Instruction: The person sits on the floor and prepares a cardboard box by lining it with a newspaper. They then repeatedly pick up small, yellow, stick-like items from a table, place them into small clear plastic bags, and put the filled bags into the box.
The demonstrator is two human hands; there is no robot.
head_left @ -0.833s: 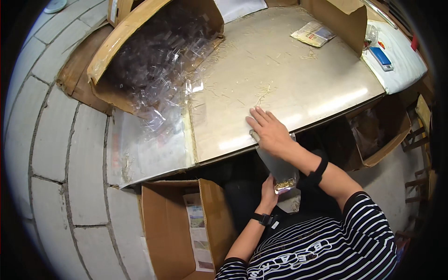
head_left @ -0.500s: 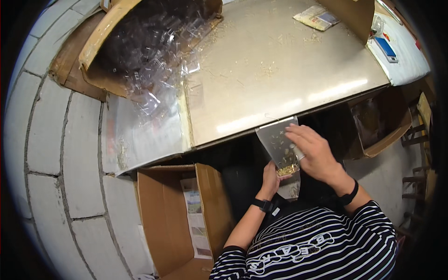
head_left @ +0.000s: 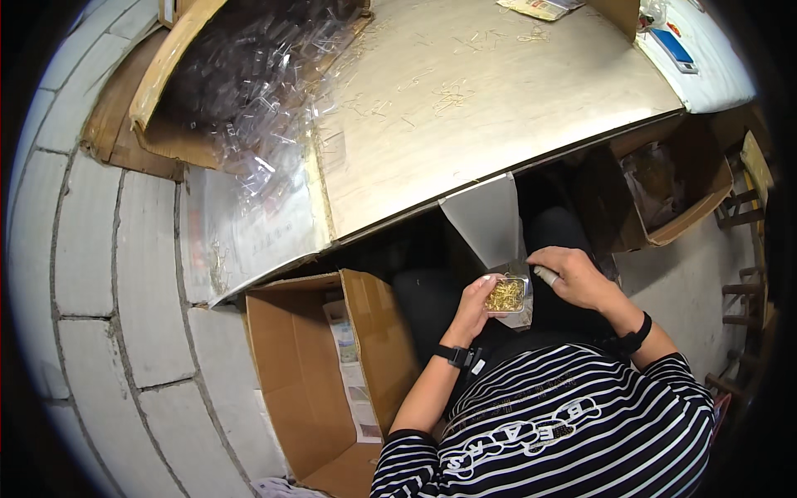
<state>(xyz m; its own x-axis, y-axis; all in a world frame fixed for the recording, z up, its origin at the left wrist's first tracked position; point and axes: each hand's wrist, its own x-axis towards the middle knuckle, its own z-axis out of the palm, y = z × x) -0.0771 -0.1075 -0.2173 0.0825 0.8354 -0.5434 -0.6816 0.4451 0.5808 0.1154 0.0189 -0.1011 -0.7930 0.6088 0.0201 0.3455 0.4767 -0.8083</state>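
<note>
My left hand (head_left: 473,309) grips a small clear plastic box (head_left: 525,309) low over my lap. The box is filled with small gold-coloured wire pieces (head_left: 505,295) that look like paper clips. Close to the box's upper right side is my right hand (head_left: 577,278), its fingers bent and pressed together; whether anything is between them I cannot make out. A pale covering shows on one of its fingers. Just beyond the hands, a grey sloping sheet (head_left: 486,220) hangs from the table edge, with no gold pieces visible on it.
Gold wire pieces (head_left: 452,95) lie scattered on the table (head_left: 515,108). A large carton (head_left: 178,62) spills many clear plastic boxes (head_left: 257,124) at the far left. One open carton (head_left: 299,382) stands left of me, another carton (head_left: 664,195) right. A blue-topped device (head_left: 674,50) lies far right.
The gold pieces on the grey sheet have gone from it, and the box now shows full. My right hand has come off the sheet, down beside the box. The view has shifted slightly.
</note>
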